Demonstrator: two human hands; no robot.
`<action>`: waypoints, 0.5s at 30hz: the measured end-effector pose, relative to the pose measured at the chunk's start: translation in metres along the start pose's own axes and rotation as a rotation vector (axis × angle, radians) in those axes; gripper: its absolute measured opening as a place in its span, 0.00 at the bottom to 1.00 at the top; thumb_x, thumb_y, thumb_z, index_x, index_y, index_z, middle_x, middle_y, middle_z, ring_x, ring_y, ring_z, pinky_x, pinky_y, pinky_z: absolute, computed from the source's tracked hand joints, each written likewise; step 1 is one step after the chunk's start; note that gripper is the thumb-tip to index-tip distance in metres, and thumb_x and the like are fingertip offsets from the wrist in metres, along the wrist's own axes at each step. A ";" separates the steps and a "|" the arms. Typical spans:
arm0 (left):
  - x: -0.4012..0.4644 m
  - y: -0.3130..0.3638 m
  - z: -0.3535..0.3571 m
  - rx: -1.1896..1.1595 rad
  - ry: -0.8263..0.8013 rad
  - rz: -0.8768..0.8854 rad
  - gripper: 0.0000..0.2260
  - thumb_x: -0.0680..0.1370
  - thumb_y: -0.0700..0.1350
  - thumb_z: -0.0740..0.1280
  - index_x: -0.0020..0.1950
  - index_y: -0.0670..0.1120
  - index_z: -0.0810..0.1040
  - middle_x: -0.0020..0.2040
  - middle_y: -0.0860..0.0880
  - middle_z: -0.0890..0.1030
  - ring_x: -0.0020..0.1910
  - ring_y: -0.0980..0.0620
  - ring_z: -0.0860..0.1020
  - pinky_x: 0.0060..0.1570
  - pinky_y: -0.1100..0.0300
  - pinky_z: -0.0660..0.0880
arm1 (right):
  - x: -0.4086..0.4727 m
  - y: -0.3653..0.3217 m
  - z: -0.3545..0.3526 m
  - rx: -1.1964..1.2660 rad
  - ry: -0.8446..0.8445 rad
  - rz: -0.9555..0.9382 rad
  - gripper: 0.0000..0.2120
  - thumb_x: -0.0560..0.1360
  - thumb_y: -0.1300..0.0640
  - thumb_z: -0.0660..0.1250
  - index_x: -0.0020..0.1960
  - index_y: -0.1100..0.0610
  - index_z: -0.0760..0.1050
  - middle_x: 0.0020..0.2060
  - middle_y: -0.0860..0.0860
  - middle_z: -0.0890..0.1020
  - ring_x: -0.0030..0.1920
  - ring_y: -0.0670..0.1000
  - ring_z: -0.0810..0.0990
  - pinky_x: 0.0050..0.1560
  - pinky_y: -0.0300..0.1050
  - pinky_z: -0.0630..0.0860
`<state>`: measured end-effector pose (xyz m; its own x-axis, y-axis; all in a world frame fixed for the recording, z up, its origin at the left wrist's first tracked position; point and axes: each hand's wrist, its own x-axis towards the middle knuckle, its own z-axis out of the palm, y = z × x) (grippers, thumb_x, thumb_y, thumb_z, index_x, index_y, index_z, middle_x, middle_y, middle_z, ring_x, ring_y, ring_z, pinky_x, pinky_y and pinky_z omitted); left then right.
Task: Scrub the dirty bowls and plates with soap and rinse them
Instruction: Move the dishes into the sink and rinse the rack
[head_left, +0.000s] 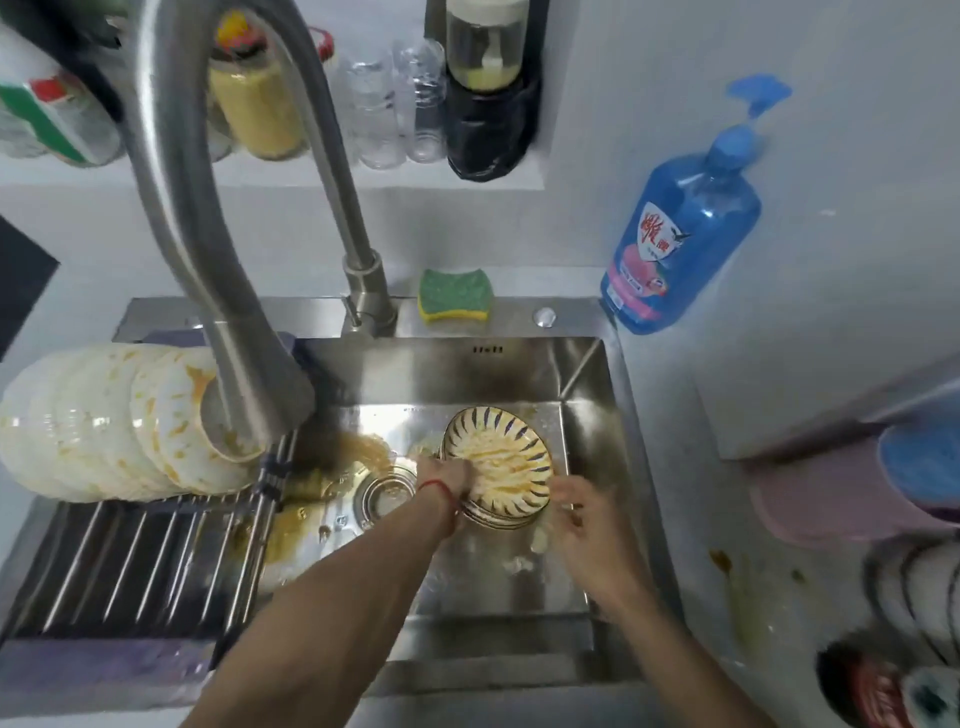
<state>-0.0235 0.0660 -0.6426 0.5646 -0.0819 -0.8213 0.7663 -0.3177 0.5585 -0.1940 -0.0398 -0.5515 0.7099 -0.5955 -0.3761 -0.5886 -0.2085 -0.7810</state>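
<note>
Down in the sink (582, 374), both hands hold sauce-smeared striped bowls (498, 457).

Faucet (218, 260) hides part of the stacked dirty plates (93, 421).

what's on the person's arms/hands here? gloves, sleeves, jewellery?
No gloves and no sleeves in view: both forearms are bare up to the frame edge. The left hand has a thin red string bracelet round the wrist. The right hand shows nothing at the wrist. No rings can be made out; the fingers are blurred.
</note>
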 end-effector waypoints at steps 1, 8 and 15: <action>0.000 0.001 0.017 -0.014 0.014 -0.026 0.15 0.76 0.32 0.66 0.63 0.33 0.74 0.55 0.37 0.83 0.54 0.38 0.83 0.55 0.46 0.82 | 0.006 0.009 -0.008 -0.020 -0.028 0.000 0.14 0.80 0.64 0.67 0.61 0.48 0.80 0.51 0.43 0.84 0.47 0.39 0.83 0.47 0.34 0.80; 0.032 -0.008 0.061 -0.090 0.005 -0.020 0.18 0.76 0.41 0.77 0.64 0.39 0.79 0.58 0.44 0.84 0.54 0.43 0.84 0.52 0.47 0.83 | 0.016 0.028 -0.026 -0.097 -0.123 0.019 0.14 0.79 0.63 0.68 0.60 0.48 0.81 0.50 0.42 0.84 0.50 0.42 0.84 0.53 0.49 0.84; 0.008 0.000 0.008 -0.116 -0.204 0.008 0.13 0.78 0.29 0.69 0.62 0.36 0.80 0.56 0.35 0.84 0.48 0.39 0.85 0.35 0.51 0.84 | 0.015 -0.005 0.000 -0.193 -0.196 -0.041 0.15 0.79 0.66 0.67 0.60 0.51 0.81 0.50 0.45 0.83 0.52 0.44 0.82 0.50 0.30 0.76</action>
<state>-0.0212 0.0580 -0.6497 0.5062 -0.2773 -0.8166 0.7988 -0.2062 0.5651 -0.1804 -0.0471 -0.5531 0.7851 -0.4260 -0.4496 -0.6071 -0.3849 -0.6952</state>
